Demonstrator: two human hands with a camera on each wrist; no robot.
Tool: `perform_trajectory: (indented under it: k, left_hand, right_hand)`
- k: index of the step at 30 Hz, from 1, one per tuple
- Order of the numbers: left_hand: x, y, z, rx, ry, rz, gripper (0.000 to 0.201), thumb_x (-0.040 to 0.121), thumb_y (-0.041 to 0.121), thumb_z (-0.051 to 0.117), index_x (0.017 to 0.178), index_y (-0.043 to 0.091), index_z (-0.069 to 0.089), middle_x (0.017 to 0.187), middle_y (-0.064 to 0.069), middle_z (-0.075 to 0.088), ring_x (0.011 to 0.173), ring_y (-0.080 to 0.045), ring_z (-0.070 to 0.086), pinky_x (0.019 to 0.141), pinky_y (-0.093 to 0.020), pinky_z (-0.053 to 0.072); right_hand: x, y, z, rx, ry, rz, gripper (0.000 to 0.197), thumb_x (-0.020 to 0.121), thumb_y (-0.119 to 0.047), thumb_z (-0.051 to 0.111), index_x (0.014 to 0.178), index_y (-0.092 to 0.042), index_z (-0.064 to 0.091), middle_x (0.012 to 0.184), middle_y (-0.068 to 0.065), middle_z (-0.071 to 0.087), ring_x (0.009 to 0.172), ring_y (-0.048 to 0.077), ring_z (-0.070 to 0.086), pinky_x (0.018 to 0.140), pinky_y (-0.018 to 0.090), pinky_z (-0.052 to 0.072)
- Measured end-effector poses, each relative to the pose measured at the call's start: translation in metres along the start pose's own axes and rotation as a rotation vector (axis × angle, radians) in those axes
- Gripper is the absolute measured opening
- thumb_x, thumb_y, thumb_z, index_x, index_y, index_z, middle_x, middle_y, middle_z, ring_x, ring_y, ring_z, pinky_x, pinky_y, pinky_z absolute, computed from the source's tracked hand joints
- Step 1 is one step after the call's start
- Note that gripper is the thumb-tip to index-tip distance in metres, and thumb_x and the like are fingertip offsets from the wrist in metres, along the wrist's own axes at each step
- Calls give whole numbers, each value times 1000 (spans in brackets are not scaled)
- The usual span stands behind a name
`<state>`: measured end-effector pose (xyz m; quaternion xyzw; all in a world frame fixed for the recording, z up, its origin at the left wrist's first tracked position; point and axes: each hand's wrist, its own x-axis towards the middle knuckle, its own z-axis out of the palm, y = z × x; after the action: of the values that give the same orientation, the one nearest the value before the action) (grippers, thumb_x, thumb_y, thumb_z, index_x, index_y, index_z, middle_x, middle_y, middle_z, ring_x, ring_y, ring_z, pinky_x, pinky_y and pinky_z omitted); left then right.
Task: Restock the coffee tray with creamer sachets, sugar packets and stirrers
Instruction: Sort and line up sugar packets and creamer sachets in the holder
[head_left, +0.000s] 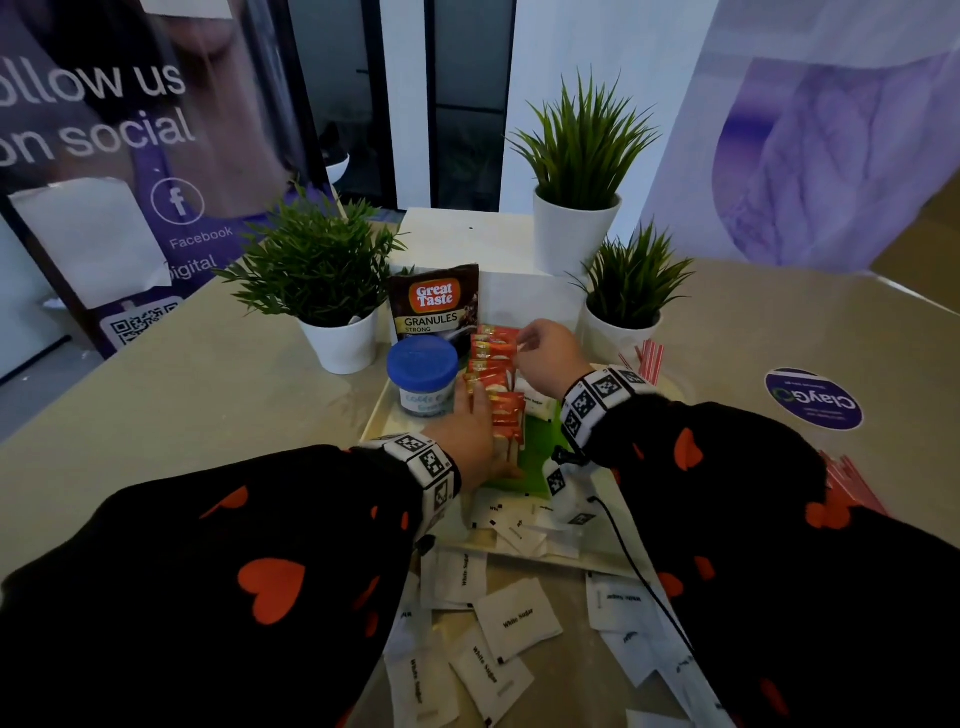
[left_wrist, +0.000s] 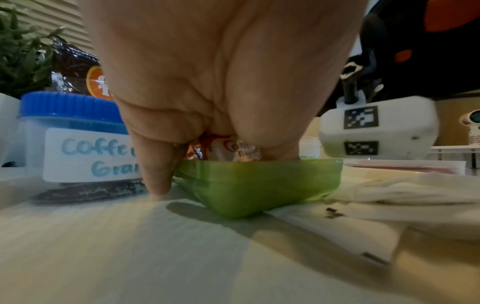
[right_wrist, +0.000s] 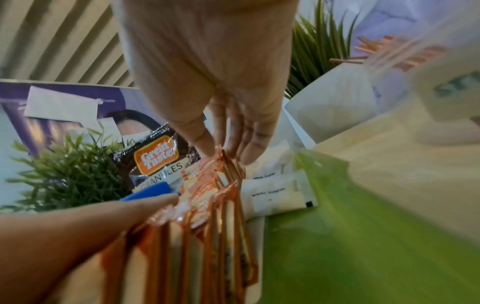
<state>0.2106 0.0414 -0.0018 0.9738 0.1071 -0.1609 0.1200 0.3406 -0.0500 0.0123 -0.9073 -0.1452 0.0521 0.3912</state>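
Red-orange creamer sachets (head_left: 498, 400) stand on edge in a row inside a green bin (head_left: 540, 452) on the pale tray (head_left: 374, 415). My left hand (head_left: 475, 431) straddles the near end of the row, fingers along its left side and thumb on the other; the left wrist view shows a sachet (left_wrist: 228, 150) between them above the green bin (left_wrist: 259, 185). My right hand (head_left: 524, 345) pinches the tops of the far sachets (right_wrist: 213, 205) between thumb and fingers (right_wrist: 249, 152). White sugar packets (head_left: 519, 618) lie loose in front of the tray. Striped stirrers (head_left: 649, 358) stand at the tray's back right.
A blue-lidded coffee jar (head_left: 422, 374) and a Great Taste pouch (head_left: 435, 304) stand left of the bin. Three potted plants (head_left: 332, 291) ring the back of the tray. More stirrers (head_left: 852, 483) lie under my right sleeve. A few sugar packets (right_wrist: 275, 195) lie inside the green bin.
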Motion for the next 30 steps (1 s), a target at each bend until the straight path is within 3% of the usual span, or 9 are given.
perform_trajectory:
  k: [3, 6, 7, 10, 13, 15, 23, 26, 30]
  left_hand:
    - [2, -2, 1, -36, 20, -9, 136, 78, 62, 73, 153, 6, -26, 163, -16, -21, 151, -31, 19, 119, -46, 30]
    - [2, -2, 1, -62, 31, -19, 139, 75, 59, 77, 153, 8, -26, 165, -15, -17, 151, -29, 19, 120, -45, 30]
    - [2, -2, 0, -70, 35, -27, 139, 74, 58, 78, 153, 9, -25, 165, -14, -15, 151, -29, 20, 119, -44, 30]
    - [3, 1, -3, -77, 32, -53, 139, 74, 55, 80, 154, 10, -24, 166, -14, -12, 151, -29, 22, 119, -44, 31]
    - [1, 2, -4, -72, 41, -58, 138, 75, 54, 80, 154, 9, -24, 166, -15, -11, 150, -30, 24, 118, -43, 33]
    - [-1, 2, -3, -49, 66, -51, 137, 76, 54, 79, 154, 8, -23, 165, -16, -14, 150, -30, 24, 118, -42, 33]
    - [-2, 6, -4, -13, 90, -68, 124, 85, 44, 73, 154, 13, -25, 162, -17, -24, 147, -29, 31, 113, -42, 41]
    - [-3, 6, -3, 7, 111, -78, 121, 87, 38, 72, 154, 14, -25, 161, -19, -28, 141, -32, 41, 109, -44, 45]
    - [-2, 6, -3, -6, 64, -49, 124, 85, 42, 74, 154, 17, -27, 160, -17, -31, 135, -31, 48, 107, -44, 47]
  right_hand:
    - [-2, 8, -6, -7, -19, 148, 10, 88, -6, 61, 94, -3, 68, 95, 12, 71, 86, 28, 71, 79, 41, 62]
    - [-11, 11, -7, -72, -233, 184, 18, 90, -9, 63, 105, -1, 68, 96, 11, 69, 73, 18, 67, 60, 24, 59]
    - [-13, 11, -5, -102, -269, 169, 21, 90, -11, 65, 107, 0, 68, 99, 11, 69, 75, 17, 66, 63, 23, 59]
    - [-20, 8, 3, -74, -281, 190, 27, 81, -14, 75, 106, -3, 73, 102, 13, 74, 91, 25, 72, 87, 40, 62]
    - [-25, 8, 4, 9, -300, 196, 28, 79, -8, 75, 107, -9, 73, 108, 12, 72, 102, 29, 70, 94, 43, 58]
    - [-27, 12, 2, 164, -292, 239, 22, 78, 1, 77, 94, -12, 73, 103, 11, 72, 101, 28, 70, 96, 45, 57]
    - [-33, 10, 5, 171, -419, 205, 13, 87, -12, 76, 100, -12, 73, 98, 9, 75, 95, 26, 72, 91, 42, 59]
    - [-33, 7, 6, 160, -319, 123, 7, 86, -13, 77, 92, -16, 72, 96, 5, 73, 95, 22, 70, 91, 39, 58]
    - [-32, 1, 8, 54, -259, 91, 8, 90, -16, 72, 89, -21, 66, 94, 1, 68, 88, 17, 66, 77, 29, 55]
